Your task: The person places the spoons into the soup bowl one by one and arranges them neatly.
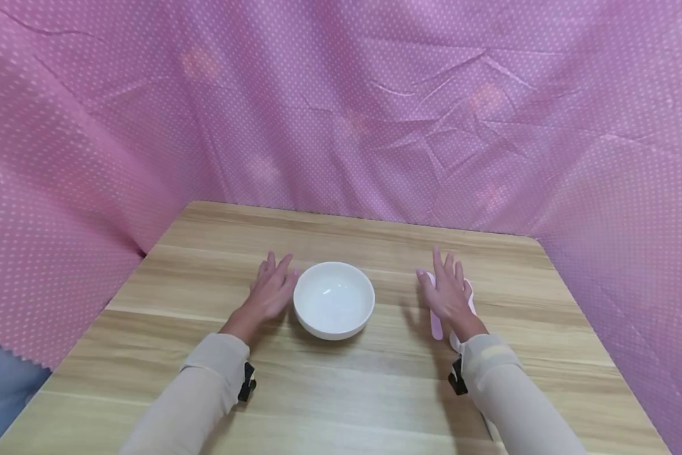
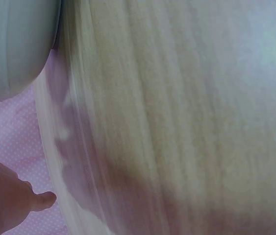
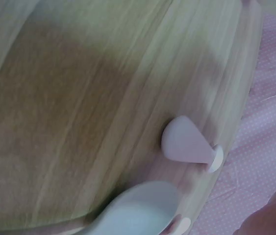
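A white round bowl (image 1: 334,300) stands upright on the wooden table (image 1: 341,385), and its inside shows no contents. My left hand (image 1: 272,289) is at the bowl's left side, fingers spread, thumb tip right at the rim. In the left wrist view the bowl's outer wall (image 2: 15,49) appears above the hand (image 2: 10,203). Over on the right, my right hand (image 1: 447,294) hovers with straight, spread fingers above two utensils, partly hiding them. One has a pink handle (image 1: 436,325) pointing toward me; the other is a spoon whose white bowl end (image 3: 140,208) points toward me.
Pink dotted cloth (image 1: 341,114) hangs behind the table and along both sides. Black wrist cameras (image 1: 246,383) sit at both sleeve cuffs. A thin dark-edged thing (image 1: 487,427) shows partly from under the right sleeve.
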Available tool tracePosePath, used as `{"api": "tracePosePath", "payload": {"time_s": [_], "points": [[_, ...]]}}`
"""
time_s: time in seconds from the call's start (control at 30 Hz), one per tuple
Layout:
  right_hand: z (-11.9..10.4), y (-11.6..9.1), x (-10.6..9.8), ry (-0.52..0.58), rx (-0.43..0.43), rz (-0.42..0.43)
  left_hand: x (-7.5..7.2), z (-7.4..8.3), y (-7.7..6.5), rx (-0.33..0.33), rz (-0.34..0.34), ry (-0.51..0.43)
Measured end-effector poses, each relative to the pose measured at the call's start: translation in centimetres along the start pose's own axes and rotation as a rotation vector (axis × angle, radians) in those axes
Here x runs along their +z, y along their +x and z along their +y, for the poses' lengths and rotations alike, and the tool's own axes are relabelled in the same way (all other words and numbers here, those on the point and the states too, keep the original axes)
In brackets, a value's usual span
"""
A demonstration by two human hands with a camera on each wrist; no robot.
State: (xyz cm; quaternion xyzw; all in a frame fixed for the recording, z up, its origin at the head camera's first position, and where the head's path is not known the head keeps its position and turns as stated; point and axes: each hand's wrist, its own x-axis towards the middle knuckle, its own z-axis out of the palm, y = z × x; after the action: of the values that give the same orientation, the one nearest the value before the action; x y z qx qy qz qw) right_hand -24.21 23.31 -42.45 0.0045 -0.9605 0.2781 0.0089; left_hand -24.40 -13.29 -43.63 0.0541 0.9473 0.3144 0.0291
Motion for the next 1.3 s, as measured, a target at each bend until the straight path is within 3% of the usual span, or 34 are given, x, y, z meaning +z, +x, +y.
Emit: {"api": "tracePosePath", "payload": {"time_s": [0.33,0.6,1.3], "points": [[-0.3,-0.2,-0.2,0.077,-0.004,0.029,0.3,-0.5,-0.6,0.042,-0.014,-0.107],[-0.6,-0.2,-0.3,0.103,-0.01,0.046,0.5,-0.2,-1.3,0.022,-0.019,-0.241],[-0.2,-0.8,-0.7,0.157,0.018,0.029,1.6,-0.6,-1.6,0.035,0.017,-0.317]]}}
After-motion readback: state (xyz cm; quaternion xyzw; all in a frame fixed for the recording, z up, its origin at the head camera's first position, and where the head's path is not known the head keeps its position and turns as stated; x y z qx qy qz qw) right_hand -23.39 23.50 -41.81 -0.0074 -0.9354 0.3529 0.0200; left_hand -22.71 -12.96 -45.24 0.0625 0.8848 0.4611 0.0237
